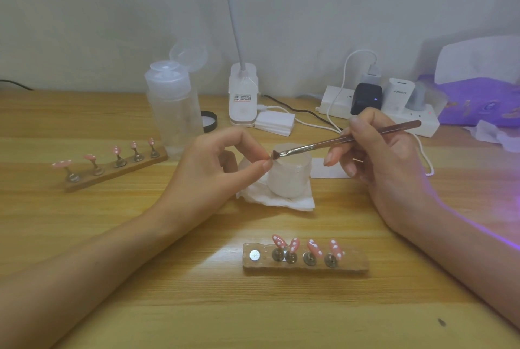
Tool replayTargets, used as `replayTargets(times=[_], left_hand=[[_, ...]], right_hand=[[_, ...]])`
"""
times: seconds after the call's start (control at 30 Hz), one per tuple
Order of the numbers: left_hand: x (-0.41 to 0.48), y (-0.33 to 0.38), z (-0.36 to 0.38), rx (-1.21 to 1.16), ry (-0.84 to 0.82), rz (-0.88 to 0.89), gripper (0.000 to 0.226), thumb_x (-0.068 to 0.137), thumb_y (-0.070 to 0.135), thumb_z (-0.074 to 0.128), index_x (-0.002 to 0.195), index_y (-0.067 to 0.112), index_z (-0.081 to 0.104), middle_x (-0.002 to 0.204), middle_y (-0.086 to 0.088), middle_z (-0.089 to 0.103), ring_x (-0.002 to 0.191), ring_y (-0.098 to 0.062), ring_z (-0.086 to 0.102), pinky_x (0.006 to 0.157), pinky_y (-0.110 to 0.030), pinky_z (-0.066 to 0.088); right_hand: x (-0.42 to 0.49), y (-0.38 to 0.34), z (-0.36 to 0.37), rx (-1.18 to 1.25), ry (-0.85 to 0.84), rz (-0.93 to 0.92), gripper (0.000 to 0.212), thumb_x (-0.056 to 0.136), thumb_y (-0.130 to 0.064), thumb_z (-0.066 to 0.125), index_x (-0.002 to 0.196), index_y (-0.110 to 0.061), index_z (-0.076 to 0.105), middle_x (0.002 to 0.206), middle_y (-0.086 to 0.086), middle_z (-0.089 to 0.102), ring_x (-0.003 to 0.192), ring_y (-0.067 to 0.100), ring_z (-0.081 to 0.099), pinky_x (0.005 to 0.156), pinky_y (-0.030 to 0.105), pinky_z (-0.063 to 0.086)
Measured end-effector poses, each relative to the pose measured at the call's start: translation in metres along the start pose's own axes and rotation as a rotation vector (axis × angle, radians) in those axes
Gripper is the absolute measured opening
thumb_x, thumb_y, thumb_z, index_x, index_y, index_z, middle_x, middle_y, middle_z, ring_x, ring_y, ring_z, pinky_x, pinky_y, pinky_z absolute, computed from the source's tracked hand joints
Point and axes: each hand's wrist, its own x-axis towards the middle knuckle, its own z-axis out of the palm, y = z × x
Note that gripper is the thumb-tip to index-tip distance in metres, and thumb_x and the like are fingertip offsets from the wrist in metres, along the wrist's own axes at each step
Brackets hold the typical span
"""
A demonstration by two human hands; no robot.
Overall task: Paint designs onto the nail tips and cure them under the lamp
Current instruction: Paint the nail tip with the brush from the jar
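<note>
My left hand [222, 163] pinches something very small between thumb and forefinger, too small to make out, just above a frosted jar [289, 177]. My right hand [382, 157] holds a thin brush [351, 139], whose dark tip touches the pinched item. A wooden holder [305, 262] near me carries several pink nail tips [312, 247] with white dots and has one bare magnet at its left end. A second wooden holder [112, 172] at the left carries several more pink dotted tips. The curing lamp [478, 89] glows purple at the far right.
The jar sits on a folded white tissue [281, 201]. Behind stand a clear pump bottle [176, 112], a desk lamp base [243, 98], a black lid [209, 120], white pads [275, 123] and a power strip [380, 112] with plugs and cables. The wooden table [197, 306] stretches in front.
</note>
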Motion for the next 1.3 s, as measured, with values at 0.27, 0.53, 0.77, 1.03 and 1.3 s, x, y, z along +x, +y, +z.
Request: replayTargets(times=[0.27,0.53,0.77,1.03,1.3], left_hand=[[0.0,0.0009,0.0005,0.007,-0.008,0.012,0.016,0.086,0.011,0.075,0.077,0.019,0.065,0.053,0.03,0.056,0.04,0.0,0.04,0.045,-0.004,0.029],[0.0001,0.0007,0.0002,0.018,-0.009,0.022,0.015,0.086,0.011,0.075,0.078,0.019,0.065,0.053,0.03,0.056,0.039,0.0,0.04,0.044,-0.004,0.03],[-0.0001,-0.0007,0.0002,0.036,-0.007,0.031,0.012,0.087,0.013,0.074,0.08,0.017,0.066,0.054,0.031,0.055,0.04,-0.001,0.04,0.046,-0.004,0.029],[-0.0001,-0.0023,-0.0001,0.048,-0.009,0.044,0.012,0.087,0.013,0.074,0.081,0.018,0.065,0.056,0.031,0.056,0.04,-0.001,0.041,0.046,-0.004,0.029],[0.0011,-0.0033,-0.0012,0.056,-0.018,0.078,0.011,0.089,0.014,0.073,0.083,0.02,0.065,0.065,0.03,0.059,0.041,-0.002,0.041,0.048,-0.007,0.032]], right_hand=[[0.0003,-0.0005,-0.0012,0.014,0.044,0.014,0.024,0.097,-0.033,0.053,0.075,-0.022,0.051,0.064,0.005,0.069,0.047,0.011,0.043,0.045,0.019,0.031],[0.0012,0.0,-0.0015,0.002,0.107,0.051,0.027,0.101,-0.027,0.052,0.075,-0.019,0.049,0.06,0.003,0.067,0.043,0.009,0.04,0.042,0.015,0.028],[0.0007,0.0005,0.0002,-0.028,0.074,0.08,0.029,0.098,-0.03,0.057,0.072,-0.021,0.048,0.061,0.005,0.067,0.043,0.011,0.038,0.043,0.016,0.03],[0.0002,-0.0008,0.001,-0.015,0.035,0.055,0.027,0.098,-0.033,0.056,0.075,-0.02,0.049,0.062,0.005,0.068,0.044,0.012,0.04,0.044,0.019,0.028],[0.001,-0.0008,-0.0011,0.036,0.032,0.047,0.028,0.094,-0.038,0.059,0.077,-0.018,0.05,0.062,0.004,0.067,0.042,0.011,0.038,0.044,0.017,0.03]])
